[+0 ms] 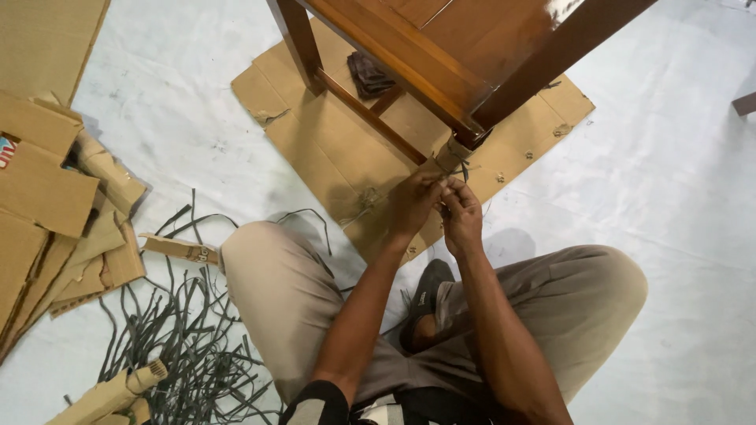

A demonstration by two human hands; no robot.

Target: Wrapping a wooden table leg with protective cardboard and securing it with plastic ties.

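Head view: both hands' fingers (441, 189) pinch a dark strap (460, 168) at the cardboard-wrapped chair leg (452, 151).

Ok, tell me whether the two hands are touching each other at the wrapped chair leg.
Touching: the head view shows the left hand and right hand meeting at the fingertips.

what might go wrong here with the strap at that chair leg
1. Both hands, left hand and right hand, pinch a thin dark strap at the cardboard-wrapped foot of the wooden leg; it may slip loose or nip a finger.
2. The cardboard sheet beneath is already torn and could shift.
3. Loose straps by the knee could tangle a foot.
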